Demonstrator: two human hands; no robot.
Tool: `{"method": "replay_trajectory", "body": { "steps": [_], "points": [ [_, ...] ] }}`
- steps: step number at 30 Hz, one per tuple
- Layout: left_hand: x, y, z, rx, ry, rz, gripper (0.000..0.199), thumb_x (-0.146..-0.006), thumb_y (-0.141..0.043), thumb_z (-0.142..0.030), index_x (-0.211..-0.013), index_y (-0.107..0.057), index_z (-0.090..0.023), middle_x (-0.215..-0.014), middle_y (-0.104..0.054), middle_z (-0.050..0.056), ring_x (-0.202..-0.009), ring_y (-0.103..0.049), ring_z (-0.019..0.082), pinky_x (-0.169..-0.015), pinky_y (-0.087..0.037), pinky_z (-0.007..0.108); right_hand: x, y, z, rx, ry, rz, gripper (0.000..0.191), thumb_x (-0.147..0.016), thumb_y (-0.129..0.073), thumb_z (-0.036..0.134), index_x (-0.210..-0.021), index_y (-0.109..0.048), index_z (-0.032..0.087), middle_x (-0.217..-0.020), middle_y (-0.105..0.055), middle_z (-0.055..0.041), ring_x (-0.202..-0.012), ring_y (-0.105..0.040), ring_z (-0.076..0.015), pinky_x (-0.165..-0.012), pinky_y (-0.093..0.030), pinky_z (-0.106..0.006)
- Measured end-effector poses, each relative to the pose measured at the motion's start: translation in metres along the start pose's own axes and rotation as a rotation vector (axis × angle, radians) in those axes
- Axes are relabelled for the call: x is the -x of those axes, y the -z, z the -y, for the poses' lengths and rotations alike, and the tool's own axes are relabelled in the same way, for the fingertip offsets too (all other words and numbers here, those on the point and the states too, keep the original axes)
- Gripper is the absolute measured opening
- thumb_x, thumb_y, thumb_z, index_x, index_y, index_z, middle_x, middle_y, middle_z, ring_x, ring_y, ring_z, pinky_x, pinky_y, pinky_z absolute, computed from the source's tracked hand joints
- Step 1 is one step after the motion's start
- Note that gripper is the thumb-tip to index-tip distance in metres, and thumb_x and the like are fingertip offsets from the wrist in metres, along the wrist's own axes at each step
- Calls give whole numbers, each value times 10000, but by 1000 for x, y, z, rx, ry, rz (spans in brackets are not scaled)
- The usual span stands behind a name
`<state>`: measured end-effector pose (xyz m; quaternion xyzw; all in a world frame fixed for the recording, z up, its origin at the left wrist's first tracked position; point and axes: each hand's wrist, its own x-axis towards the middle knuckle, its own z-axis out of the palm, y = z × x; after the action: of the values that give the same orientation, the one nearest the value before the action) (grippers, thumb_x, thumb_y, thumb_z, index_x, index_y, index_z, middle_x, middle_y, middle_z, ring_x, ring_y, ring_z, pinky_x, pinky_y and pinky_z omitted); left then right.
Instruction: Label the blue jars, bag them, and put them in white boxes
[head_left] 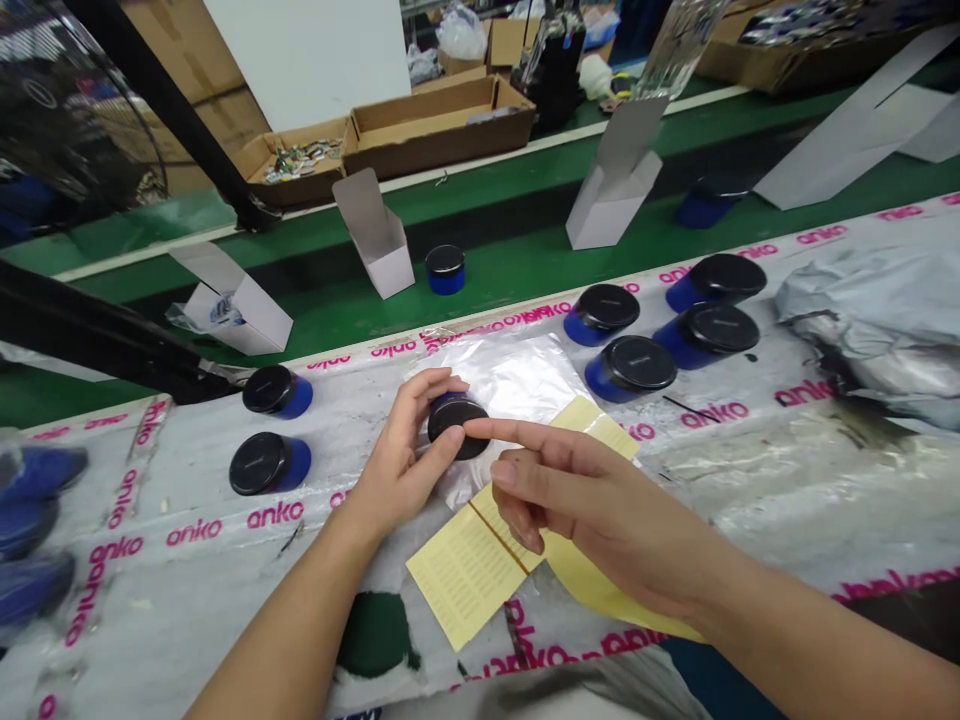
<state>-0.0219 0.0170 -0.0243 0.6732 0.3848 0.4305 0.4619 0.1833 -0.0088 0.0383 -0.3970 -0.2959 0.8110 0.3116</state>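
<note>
My left hand [409, 450] is wrapped around a blue jar with a black lid [450, 425], thumb on the lid and fingers along the far side. The index finger of my right hand [577, 490] is stretched out, its tip at the lid's right edge. Its other fingers are curled, with nothing seen in them. Beneath the jar lies a clear plastic bag [517, 375]. Yellow printed label sheets [469, 575] lie under and beside my right hand, partly hidden by it.
Similar blue jars stand to the right [630, 368] and left [270, 463] on the taped work surface. Beyond it, a green conveyor belt [495, 240] carries open white boxes [379, 240] and a jar [445, 270]. Cardboard trays [439, 130] sit behind. A black post [172, 100] rises at left.
</note>
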Motion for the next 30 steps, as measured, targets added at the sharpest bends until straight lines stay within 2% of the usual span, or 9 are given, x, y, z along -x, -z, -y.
{"method": "replay_trajectory", "body": {
  "steps": [6,10,14,16,18,21,25,27,30],
  "points": [
    [0,-4,2,18,26,-4,488,-1002,-576,-291,-1450,-381,-310,-1400,-570,103,-1337,-539,222,-1140,-436,430,2,3,-2,50,32,-21,572,-882,-754,382,-1374,-554,171,-638,-570,62,-577,-487,-106,-599,-396,-284],
    [-3,-4,-2,37,44,-70,454,-959,-617,-256,-1384,-461,-289,-1317,-621,88,-1267,-589,210,-1086,-477,400,3,7,4,210,201,-152,510,-895,-722,392,-1348,-550,231,-640,-550,67,-581,-461,-117,-600,-378,-292],
    [-9,-7,-10,-27,113,-107,297,-855,-649,-179,-1148,-640,-224,-1274,-640,92,-1249,-603,241,-1088,-474,427,-8,16,21,576,397,-226,317,-882,-703,381,-1160,-657,236,-745,-595,12,-621,-502,-149,-576,-386,-311],
    [-12,-10,-14,-28,136,-153,256,-802,-652,-153,-1052,-644,-210,-1240,-655,93,-1243,-610,255,-1076,-478,438,-19,23,32,839,534,-330,236,-888,-683,353,-1093,-684,236,-787,-627,-11,-666,-549,-173,-623,-416,-331],
    [-14,-13,-15,-25,152,-187,253,-786,-614,-129,-1024,-614,-217,-1189,-674,78,-1215,-621,250,-1059,-476,439,-34,31,41,1129,601,-408,210,-900,-655,315,-1084,-695,221,-817,-664,-34,-717,-591,-200,-677,-427,-350],
    [-16,-19,-12,-46,149,-199,299,-808,-531,-116,-1077,-565,-242,-1089,-686,39,-1091,-642,213,-999,-480,419,-61,36,49,1456,535,-329,229,-924,-619,265,-1120,-700,177,-877,-709,-79,-783,-633,-237,-702,-427,-356],
    [-16,-22,-6,-46,95,-259,334,-876,-626,-254,-1185,-499,-261,-994,-659,13,-966,-640,189,-931,-492,387,-96,31,48,1554,530,-144,233,-884,-680,185,-1115,-714,181,-1022,-726,-102,-932,-658,-251,-776,-449,-334],
    [-16,-15,-5,-49,30,-319,411,-879,-689,-342,-1229,-489,-260,-1046,-658,31,-1023,-640,200,-971,-484,394,-108,27,47,1555,546,-82,269,-825,-736,139,-1087,-729,201,-1057,-720,-93,-966,-657,-253,-793,-452,-328],
    [-14,7,-7,-190,17,-442,254,-932,-634,-362,-1147,-585,-236,-1139,-662,69,-1109,-621,226,-1007,-472,419,-116,23,45,1539,561,-63,194,-802,-740,101,-968,-753,201,-1001,-721,-90,-919,-662,-261,-774,-457,-341]
  ]
}}
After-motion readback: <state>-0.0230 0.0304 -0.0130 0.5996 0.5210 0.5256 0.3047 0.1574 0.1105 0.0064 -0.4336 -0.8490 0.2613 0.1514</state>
